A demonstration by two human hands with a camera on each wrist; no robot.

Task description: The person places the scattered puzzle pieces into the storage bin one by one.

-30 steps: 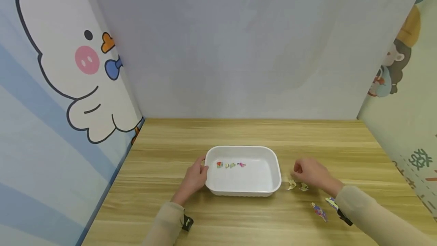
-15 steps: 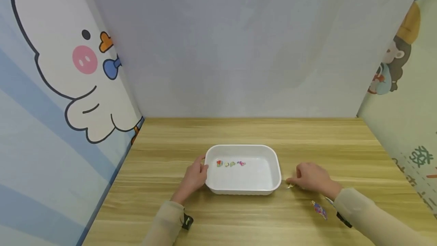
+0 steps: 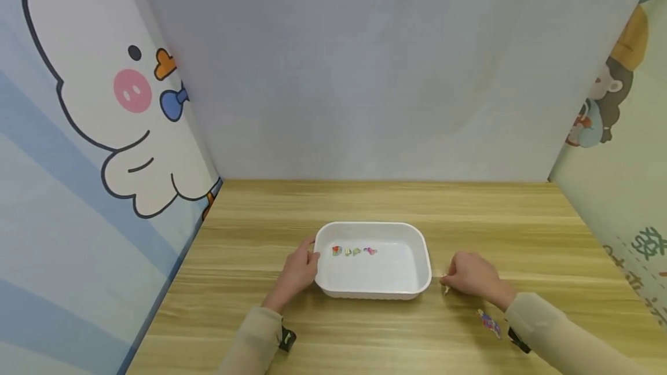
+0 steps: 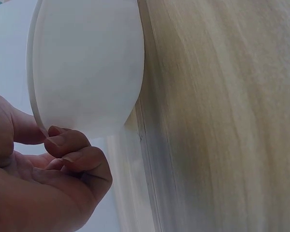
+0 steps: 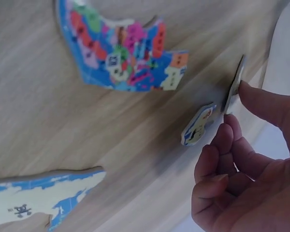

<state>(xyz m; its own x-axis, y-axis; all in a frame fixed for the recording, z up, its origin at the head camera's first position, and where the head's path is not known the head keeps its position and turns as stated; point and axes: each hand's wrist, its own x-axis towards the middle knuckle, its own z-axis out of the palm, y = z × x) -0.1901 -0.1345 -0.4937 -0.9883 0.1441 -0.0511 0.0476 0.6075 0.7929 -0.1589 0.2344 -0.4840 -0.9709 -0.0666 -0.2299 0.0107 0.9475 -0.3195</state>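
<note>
My left hand [image 3: 298,271] grips the rim of a white plastic tray [image 3: 372,294] at its left end; the left wrist view shows thumb and curled fingers pinching that edge. Just right of the tray, my right hand [image 3: 473,274] pinches a thin flat puzzle piece [image 5: 234,87] between thumb and fingertips. It is turned edge-on in the right wrist view, so its printed face is hidden. Close beside it lies a small cream and blue piece [image 5: 199,124]. A larger multicoloured map piece [image 5: 128,60] and a pale blue-edged piece [image 5: 41,195] lie on the table.
Several small coloured pieces [image 3: 370,251] lie in a row inside the tray, toward its back left. The wood-grain table [image 3: 385,201] meets a grey backdrop [image 3: 365,74] behind. Cartoon-printed sheets [image 3: 78,236] hang at both sides.
The right hand came down onto the cream piece nearest the tray and now pinches it, tipped up on edge. The left hand has kept its grip on the tray.
</note>
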